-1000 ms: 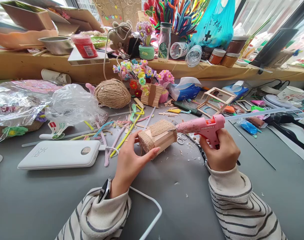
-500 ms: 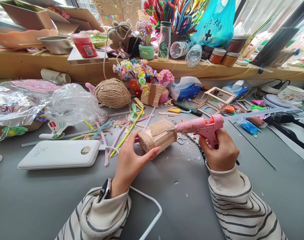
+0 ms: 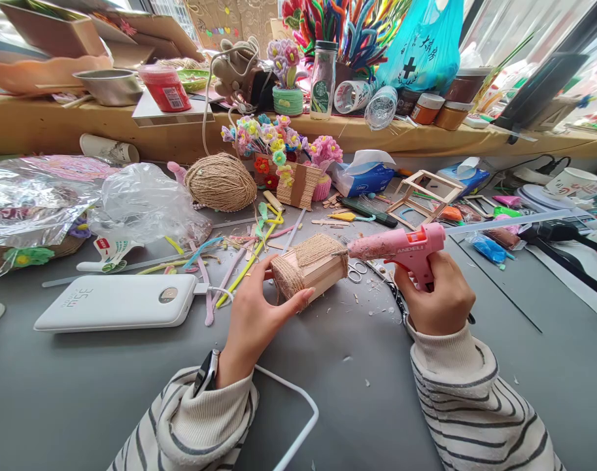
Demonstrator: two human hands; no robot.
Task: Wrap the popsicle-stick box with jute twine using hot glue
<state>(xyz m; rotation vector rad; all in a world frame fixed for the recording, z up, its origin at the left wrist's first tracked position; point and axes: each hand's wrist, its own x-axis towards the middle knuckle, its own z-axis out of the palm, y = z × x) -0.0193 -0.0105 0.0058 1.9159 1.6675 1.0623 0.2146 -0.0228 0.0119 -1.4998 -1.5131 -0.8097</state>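
My left hand [image 3: 255, 317] grips a small wooden box partly wrapped in jute twine [image 3: 310, 268], holding it on its side on the grey table [image 3: 82, 392]. My right hand [image 3: 438, 294] is closed round the handle of a pink hot glue gun [image 3: 401, 247]. The gun's nozzle points left and touches the box's twine-wrapped right end. A clear glue stick [image 3: 504, 222] juts out of the gun's back toward the right.
A white power bank [image 3: 116, 301] lies at the left, its white cable looping near my left sleeve. A jute twine ball [image 3: 220, 182], pipe-cleaner flowers [image 3: 273, 140], scissors [image 3: 357, 269], a stick frame [image 3: 423, 193], plastic bags and scraps crowd the far table. A cluttered wooden shelf [image 3: 43, 124] runs behind.
The glue gun has shifted slightly right and up, its nozzle staying at the box's end. My left hand and the box have not moved.
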